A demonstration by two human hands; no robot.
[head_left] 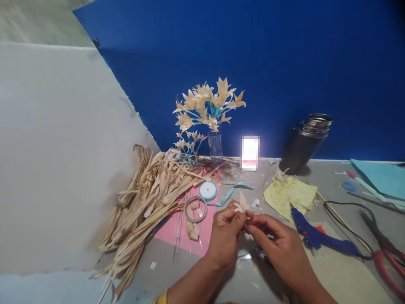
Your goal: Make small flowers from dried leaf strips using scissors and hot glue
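Note:
Between my two hands is a small cream husk flower [243,203] with pointed petals facing up. My left hand [226,230] is closed around its base, thumb pressed against the fingers. The fingertips of my right hand [276,238] pinch at the flower's lower end, touching my left fingers; the stem there is hidden. Just beyond my hands lies a light blue ribbon [232,192] trailing from a white spool [208,191]. A roll of clear tape [195,209] rests to the left of my left hand. Beneath my hands, a shiny metal object [245,256] is partly covered.
Dried husks [148,207] pile over pink paper [167,230] at left. Finished flowers [202,101] stand in a clear vase [215,145] behind. At right are a blue glue gun [325,238], red-handled scissors [384,257], yellow paper [289,194] and a tilted-looking dark bottle [303,145].

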